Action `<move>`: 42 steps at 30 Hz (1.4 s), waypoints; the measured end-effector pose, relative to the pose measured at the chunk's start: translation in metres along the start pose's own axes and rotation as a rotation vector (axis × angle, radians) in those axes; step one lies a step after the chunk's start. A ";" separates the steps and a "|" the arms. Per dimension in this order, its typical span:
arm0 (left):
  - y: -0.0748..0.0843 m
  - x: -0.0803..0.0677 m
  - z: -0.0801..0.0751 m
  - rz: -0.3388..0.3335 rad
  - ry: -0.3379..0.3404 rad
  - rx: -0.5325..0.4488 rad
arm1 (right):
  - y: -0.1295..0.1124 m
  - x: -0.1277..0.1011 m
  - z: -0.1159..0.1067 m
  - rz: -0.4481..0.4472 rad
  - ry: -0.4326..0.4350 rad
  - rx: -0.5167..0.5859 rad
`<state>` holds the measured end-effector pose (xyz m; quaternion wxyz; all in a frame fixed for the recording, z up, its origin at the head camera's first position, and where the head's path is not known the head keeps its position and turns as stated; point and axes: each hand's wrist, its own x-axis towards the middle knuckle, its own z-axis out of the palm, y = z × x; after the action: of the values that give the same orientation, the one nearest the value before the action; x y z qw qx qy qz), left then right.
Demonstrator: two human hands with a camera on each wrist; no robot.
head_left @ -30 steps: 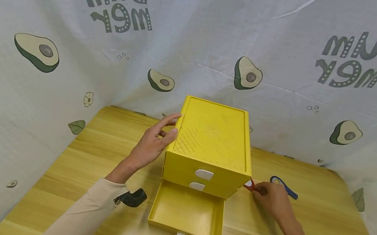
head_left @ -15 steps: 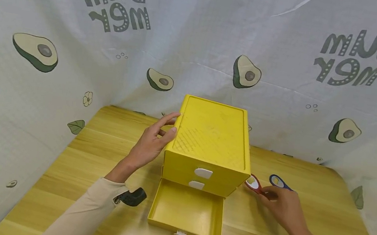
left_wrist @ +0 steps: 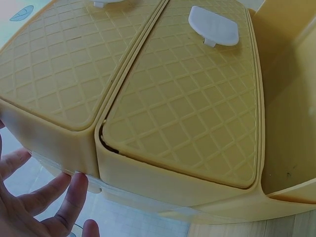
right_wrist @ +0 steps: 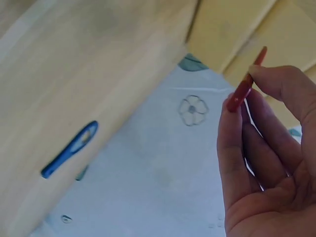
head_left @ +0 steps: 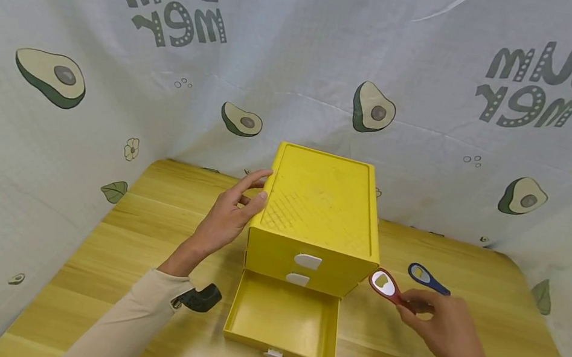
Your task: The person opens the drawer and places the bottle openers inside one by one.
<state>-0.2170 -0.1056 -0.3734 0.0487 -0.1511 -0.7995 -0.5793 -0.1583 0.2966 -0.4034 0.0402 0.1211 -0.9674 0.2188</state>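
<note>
My right hand [head_left: 447, 326] pinches the handle of a small red magnifying-glass-shaped piece [head_left: 384, 282], raised near the cabinet's right side. Its oval face looks white with a yellowish patch. In the right wrist view, thumb and fingertips meet on the red piece [right_wrist: 241, 94], seen nearly edge-on. My left hand [head_left: 227, 219] rests its fingertips against the left side of a yellow drawer cabinet [head_left: 323, 202]; in the left wrist view these fingers [left_wrist: 74, 200] are spread and gently bent. The cabinet's bottom drawer [head_left: 284, 318] is pulled out, with nothing visible inside.
A similar blue piece [head_left: 431, 280] lies on the wooden table [head_left: 145, 244], right of the cabinet. Two upper drawers with white handles [head_left: 307, 261] are closed. A pale cloth printed with avocados [head_left: 303, 53] hangs behind and around the table.
My right hand has drawn the red piece up and to the right, away from the cabinet's side, showing its oval face. My left hand has stayed against the cabinet.
</note>
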 end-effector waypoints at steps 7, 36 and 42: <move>0.001 -0.001 0.000 0.000 0.004 0.010 | -0.014 -0.012 -0.007 -0.079 0.017 -0.027; -0.001 0.001 0.000 0.005 -0.009 -0.026 | -0.080 -0.018 0.030 -0.353 -0.172 0.125; 0.000 0.000 0.001 0.004 -0.006 -0.028 | -0.096 -0.009 0.042 -0.357 -0.231 0.121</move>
<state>-0.2166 -0.1045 -0.3737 0.0453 -0.1553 -0.7911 -0.5899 -0.1265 0.1966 -0.4022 -0.0402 0.3169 -0.9139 0.2505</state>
